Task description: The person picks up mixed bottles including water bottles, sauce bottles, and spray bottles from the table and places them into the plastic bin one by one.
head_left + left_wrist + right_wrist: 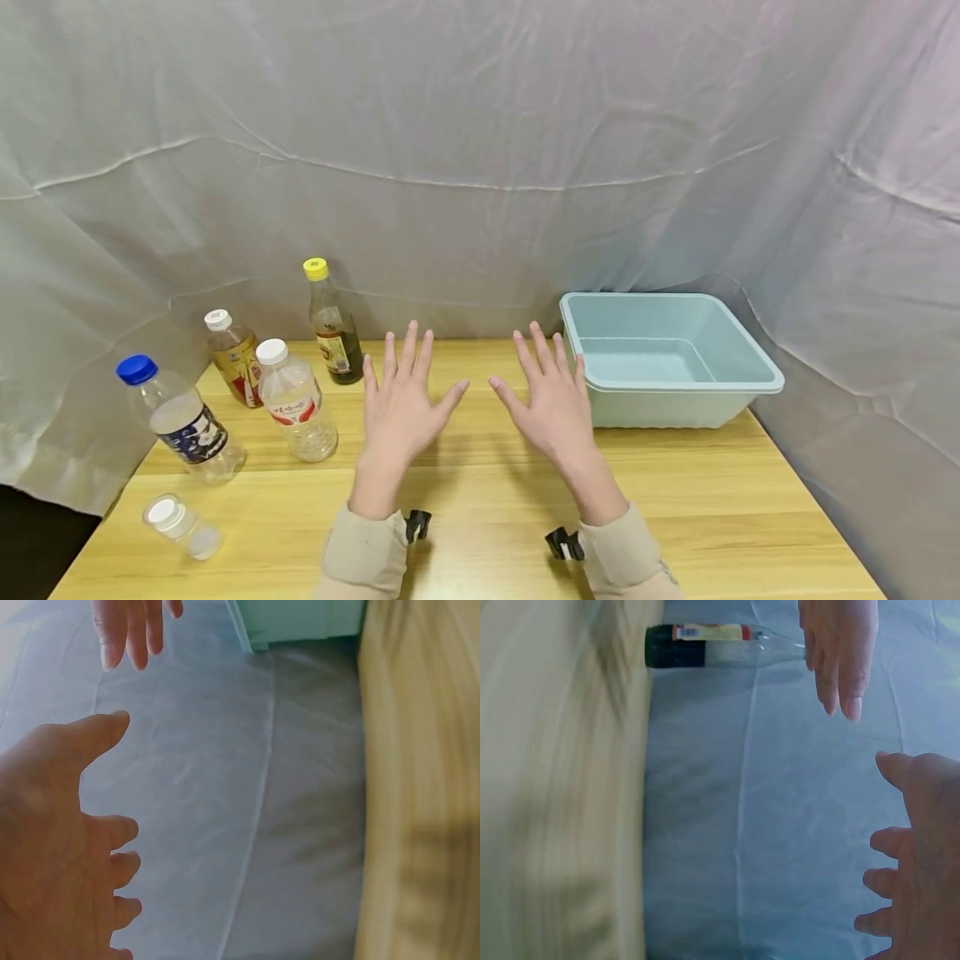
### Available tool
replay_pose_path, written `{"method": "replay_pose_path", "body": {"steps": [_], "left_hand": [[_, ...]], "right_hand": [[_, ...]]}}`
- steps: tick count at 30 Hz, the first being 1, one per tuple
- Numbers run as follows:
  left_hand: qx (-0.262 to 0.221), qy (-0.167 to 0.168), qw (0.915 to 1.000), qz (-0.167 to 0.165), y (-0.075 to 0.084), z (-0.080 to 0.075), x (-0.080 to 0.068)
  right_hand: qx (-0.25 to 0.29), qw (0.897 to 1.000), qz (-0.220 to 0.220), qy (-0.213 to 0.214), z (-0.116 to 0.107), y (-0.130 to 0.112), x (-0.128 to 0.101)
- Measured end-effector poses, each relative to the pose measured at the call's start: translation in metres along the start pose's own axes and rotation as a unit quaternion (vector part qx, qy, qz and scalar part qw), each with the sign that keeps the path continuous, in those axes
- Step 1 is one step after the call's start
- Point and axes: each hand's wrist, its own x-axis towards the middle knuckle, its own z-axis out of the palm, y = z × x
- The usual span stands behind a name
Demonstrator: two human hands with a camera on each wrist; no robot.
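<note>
My left hand (pixel 402 408) is held over the middle of the table, fingers spread and nothing in it. Beside it, my right hand (pixel 552 408) is spread the same way, also holding nothing. Closest to the left hand is a dark sauce bottle (pixel 337 343) with a yellow cap. A clear bottle (pixel 297 408) with a white cap and red-white label stands left of that hand. The right hand's fingers overlap the near left corner of a light blue plastic basin (pixel 652 408) in the head view. Each wrist view shows both hands with thumbs held apart from the fingers.
Further left stand a brown-yellow labelled bottle (pixel 238 362) with a white cap and a blue-capped bottle (pixel 187 429). A small clear jar (pixel 182 527) is near the front left of the wooden table (pixel 480 492). Grey cloth (pixel 465 167) hangs behind the table and along its sides.
</note>
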Motion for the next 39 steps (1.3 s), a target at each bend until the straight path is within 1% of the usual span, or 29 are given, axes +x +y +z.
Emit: {"method": "replay_pose_path", "body": {"steps": [3,6,11,14,21,26,30,33,35,39], "left_hand": [[-0.003,0.004,0.9999,0.01,0.011,-0.003,0.004],[-0.007,0.006,0.9998,0.02,0.022,-0.004,0.007],[-0.009,0.005,0.9993,0.034,0.037,0.0,0.011],[-0.011,0.005,0.999,0.044,0.047,0.003,0.014],[-0.019,-0.015,0.9981,0.057,0.072,0.019,0.02],[-0.022,-0.017,0.9976,0.064,0.093,0.033,0.023],[-0.002,-0.029,0.9974,0.065,0.11,0.044,0.026],[0.015,-0.037,0.9962,0.078,0.123,0.051,0.03],[0.017,-0.04,0.995,0.089,0.132,0.055,0.033],[0.026,-0.04,0.9926,0.112,0.148,0.065,0.038]], "right_hand": [[0.005,1.0,0.007,0.015,-0.01,0.011,0.0],[0.008,0.999,0.014,0.032,-0.019,0.026,0.0],[0.009,0.998,0.025,0.049,-0.031,0.058,-0.002],[0.005,0.998,0.022,0.057,-0.04,0.079,-0.005],[-0.01,0.998,0.008,0.059,-0.061,0.128,-0.014],[-0.026,0.999,-0.002,0.047,-0.078,0.168,-0.017],[-0.042,0.998,-0.016,0.035,-0.089,0.202,-0.021],[-0.052,0.998,-0.022,0.028,-0.096,0.226,-0.026],[-0.056,0.998,-0.022,0.023,-0.1,0.24,-0.029],[-0.066,0.997,-0.023,0.014,-0.11,0.27,-0.034]]}}
